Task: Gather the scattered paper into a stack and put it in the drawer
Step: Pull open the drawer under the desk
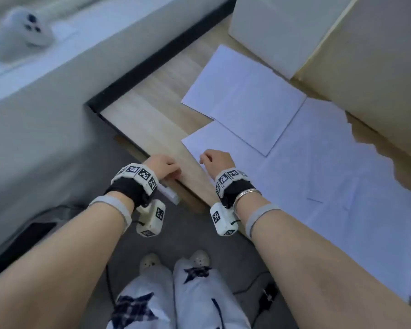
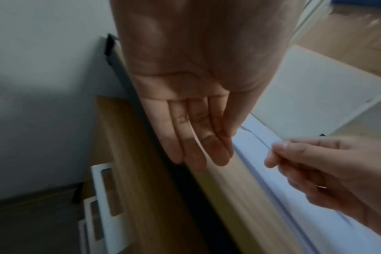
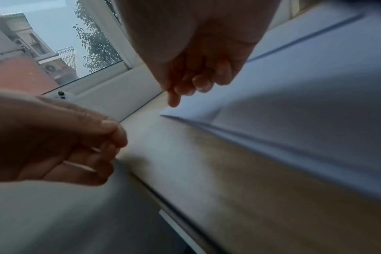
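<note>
Several white paper sheets lie loose and overlapping on the wooden desk (image 1: 152, 119): two at the back (image 1: 244, 98), one near the front (image 1: 223, 141), more spread to the right (image 1: 342, 174). My right hand (image 1: 214, 159) hovers at the near sheet's left corner (image 3: 185, 113), fingers (image 3: 202, 84) curled, nothing visibly between them. My left hand (image 1: 163, 166) sits at the desk's front edge with straight fingers (image 2: 198, 146) and holds nothing. A white piece (image 1: 170, 192) shows under the desk edge; whether it is the drawer, I cannot tell.
A white box (image 1: 282, 32) and a cardboard box (image 1: 377, 67) stand at the desk's back right. Left of the desk runs a white windowsill with a white object (image 1: 26, 29). A dark bag (image 1: 33, 229) and cables with an adapter (image 1: 267, 299) lie on the floor.
</note>
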`<state>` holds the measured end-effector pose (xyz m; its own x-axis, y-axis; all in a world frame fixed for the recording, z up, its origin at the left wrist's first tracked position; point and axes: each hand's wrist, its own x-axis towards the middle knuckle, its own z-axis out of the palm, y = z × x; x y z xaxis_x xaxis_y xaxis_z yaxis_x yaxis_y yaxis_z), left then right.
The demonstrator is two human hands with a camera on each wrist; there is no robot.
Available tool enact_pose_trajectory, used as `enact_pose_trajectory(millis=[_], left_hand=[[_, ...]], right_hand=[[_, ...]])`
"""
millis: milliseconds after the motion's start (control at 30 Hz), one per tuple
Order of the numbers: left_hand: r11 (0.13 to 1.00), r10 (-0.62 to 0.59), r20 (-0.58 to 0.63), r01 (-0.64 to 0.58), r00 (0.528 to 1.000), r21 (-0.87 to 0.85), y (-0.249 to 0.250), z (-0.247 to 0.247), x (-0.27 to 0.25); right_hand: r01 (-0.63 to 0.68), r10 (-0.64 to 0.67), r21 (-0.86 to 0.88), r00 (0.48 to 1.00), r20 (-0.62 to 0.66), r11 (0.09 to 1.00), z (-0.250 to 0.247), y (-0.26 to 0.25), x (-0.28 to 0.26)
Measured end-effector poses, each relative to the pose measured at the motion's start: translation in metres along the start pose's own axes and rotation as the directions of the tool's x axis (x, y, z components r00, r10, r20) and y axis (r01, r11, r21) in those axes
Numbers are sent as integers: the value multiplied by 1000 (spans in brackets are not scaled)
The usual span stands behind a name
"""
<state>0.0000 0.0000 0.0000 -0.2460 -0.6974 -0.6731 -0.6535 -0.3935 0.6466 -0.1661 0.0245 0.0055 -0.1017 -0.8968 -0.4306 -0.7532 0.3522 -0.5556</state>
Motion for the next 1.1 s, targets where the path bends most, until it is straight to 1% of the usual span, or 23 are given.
enact_pose_trajectory(millis=[33,67,133,167,233,300,400,467,533,667,900,967,1100], left_hand=[[1000,-10,11,10,1000,-5,-12,-3,1],[999,-45,22,45,999,-15,-21,-6,1],[995,-98,44,99,994,-4,-45,-7,1],[993,-119,50,119,992,-9,-55,-7,2],[989,-150,64,150,987,13,-71,-5,6],[987,-154,49,151,987,52,-86,-2,14],[961,-168,3,163,986,222,-101,3,28],[937,-175,-19,173,984,305,-106,7,39],[926,-198,-33,198,980,321,-111,10,50],[909,-165,-11,156,986,386,-124,14,70],[911,-105,62,71,993,405,-132,25,85],[921,-102,27,84,994,380,-134,29,84],[951,-162,-30,164,986,262,-137,33,75]], right_hand=[[3,-3,-2,1000,-9,1000,5,-1,1],[-1,1,-6,1000,-29,1000,9,-3,2],[-26,26,-28,999,-31,999,20,-6,3],[-41,39,-46,999,-35,998,25,-7,4],[-60,50,-115,995,-87,992,35,-11,5],[-66,40,-164,987,-158,984,42,-12,8],[-72,27,-192,973,-229,979,52,-10,11],[-69,12,-205,963,-269,976,56,-8,13],[-59,-10,-221,954,-300,974,61,-7,15],[-48,-46,-265,940,-337,963,67,-3,16],[-46,-108,-347,904,-413,937,79,1,17],[-47,-118,-365,901,-417,930,81,2,17],[-39,-124,-360,900,-418,932,81,3,17]])
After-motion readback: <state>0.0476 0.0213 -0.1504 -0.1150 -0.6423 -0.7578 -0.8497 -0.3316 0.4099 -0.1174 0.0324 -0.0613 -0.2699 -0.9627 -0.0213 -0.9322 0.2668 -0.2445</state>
